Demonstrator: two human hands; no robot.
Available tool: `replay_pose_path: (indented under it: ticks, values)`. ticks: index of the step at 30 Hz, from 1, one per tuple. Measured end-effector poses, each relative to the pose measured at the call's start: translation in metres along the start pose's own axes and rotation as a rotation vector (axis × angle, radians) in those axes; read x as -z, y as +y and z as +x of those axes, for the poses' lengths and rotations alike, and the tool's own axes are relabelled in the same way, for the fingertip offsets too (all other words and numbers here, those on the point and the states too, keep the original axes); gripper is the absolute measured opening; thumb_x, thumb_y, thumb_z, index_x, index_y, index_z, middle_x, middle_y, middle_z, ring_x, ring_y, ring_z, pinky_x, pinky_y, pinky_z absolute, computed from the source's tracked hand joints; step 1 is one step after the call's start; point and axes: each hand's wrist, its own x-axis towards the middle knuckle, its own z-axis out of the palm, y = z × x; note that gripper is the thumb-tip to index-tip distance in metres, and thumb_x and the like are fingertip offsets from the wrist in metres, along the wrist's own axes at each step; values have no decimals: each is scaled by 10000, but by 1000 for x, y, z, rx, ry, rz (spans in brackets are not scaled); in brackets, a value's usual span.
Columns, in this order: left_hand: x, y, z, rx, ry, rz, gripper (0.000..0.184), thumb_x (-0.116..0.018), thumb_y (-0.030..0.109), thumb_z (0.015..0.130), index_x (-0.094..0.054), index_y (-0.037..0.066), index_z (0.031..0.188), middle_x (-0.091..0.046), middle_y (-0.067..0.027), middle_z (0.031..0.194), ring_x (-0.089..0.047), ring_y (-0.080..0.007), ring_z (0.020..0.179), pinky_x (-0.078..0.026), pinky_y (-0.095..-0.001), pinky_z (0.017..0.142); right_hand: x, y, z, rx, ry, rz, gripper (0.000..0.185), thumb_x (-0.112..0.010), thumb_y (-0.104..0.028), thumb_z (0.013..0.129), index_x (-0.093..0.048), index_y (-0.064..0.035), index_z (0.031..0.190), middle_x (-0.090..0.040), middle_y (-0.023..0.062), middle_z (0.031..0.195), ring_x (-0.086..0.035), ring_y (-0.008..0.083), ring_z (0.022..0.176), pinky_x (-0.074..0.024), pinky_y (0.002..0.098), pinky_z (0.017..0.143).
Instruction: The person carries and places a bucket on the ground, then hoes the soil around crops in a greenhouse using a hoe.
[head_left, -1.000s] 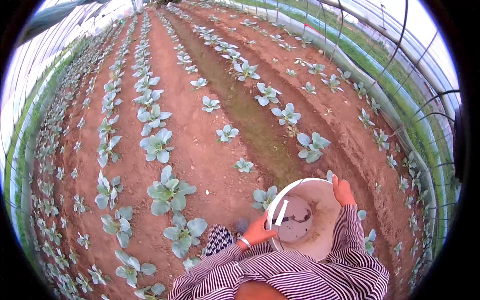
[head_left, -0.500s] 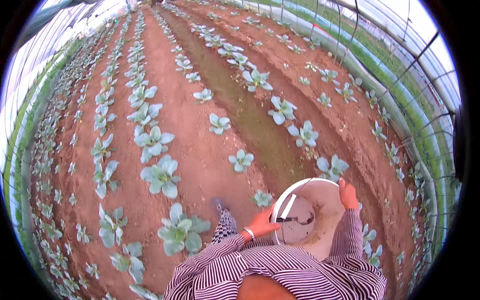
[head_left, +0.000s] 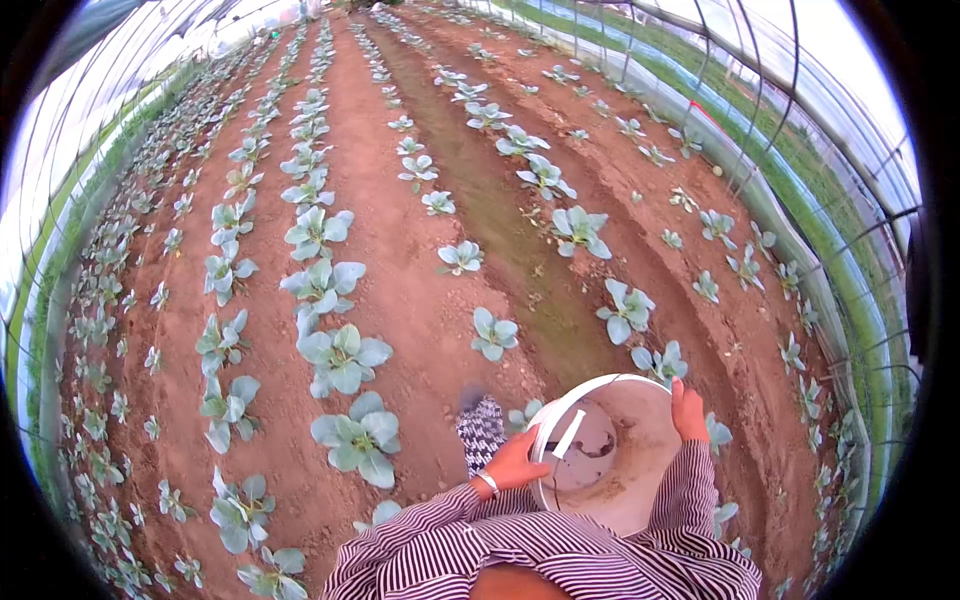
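A white bucket (head_left: 606,508) is held in front of my body, its open top tilted so that the inside shows. My left hand (head_left: 517,459) grips the left side of its rim, with fingers over the edge. My right hand (head_left: 688,411) is closed on the rim at the right. Inside the bucket a little dirt and some dark bits show on the bottom. A white handle grip (head_left: 569,434) lies across the left part of the opening. A leafy seedling (head_left: 524,414) is partly hidden behind the bucket's left rim.
Rows of leafy green plants (head_left: 358,438) run forward through reddish soil (head_left: 420,300). A greenish furrow (head_left: 500,235) lies right of the middle row. Below me is a patterned trouser leg (head_left: 481,430). Curved greenhouse frame bars (head_left: 790,75) stand along both sides.
The plants have slid down in view as I move forward. My patterned leg shows further ahead. Both hands keep hold of the bucket, which sits slightly lower in the picture.
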Motion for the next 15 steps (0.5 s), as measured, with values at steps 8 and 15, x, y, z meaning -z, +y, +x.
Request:
replay_pose_path:
  ticks: [8, 15]
  values:
    - [173, -50, 161, 70, -59, -52, 786, -632, 320, 653, -313, 25, 1308, -540, -253, 1049, -541, -360, 957, -426, -380, 844, -66, -153, 200, -1, -72, -68, 649, -316, -469, 886, -594, 107, 777, -541, 342, 820, -532, 471, 858, -411, 491, 770]
    - [306, -38, 250, 112, 50, -123, 736, -646, 286, 649, -364, 62, 1291, -554, -195, 1079, -553, -293, 978, -429, -352, 851, -76, -296, 314, 60, -80, -134, 613, -283, -434, 902, -600, 77, 782, -554, 324, 805, -536, 464, 835, -414, 496, 761]
